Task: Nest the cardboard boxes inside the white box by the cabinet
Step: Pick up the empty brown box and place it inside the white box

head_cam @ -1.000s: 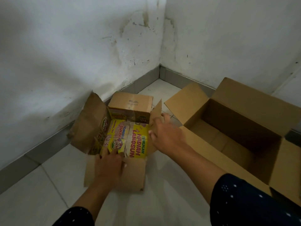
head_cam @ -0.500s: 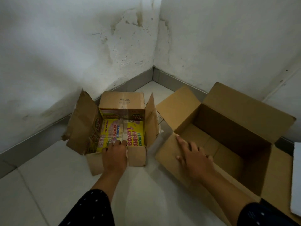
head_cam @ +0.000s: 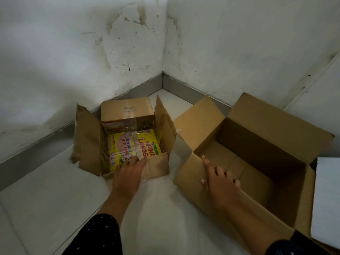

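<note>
small open brown cardboard box (head_cam: 127, 137) with yellow printed inside in the floor's wall corner, left hand (head_cam: 128, 173) gripping its near wall, right hand (head_cam: 219, 183) resting loose on near rim of large open brown cardboard box (head_cam: 257, 144), white box (head_cam: 325, 199) cut off at right edge

A: Where do we view from?
B: We have one head-worn wide-angle view, angled forward and down into a room corner (head_cam: 162, 78), close above the floor (head_cam: 46, 208).
A: Any overlap?
B: None; we have no second view.
</note>
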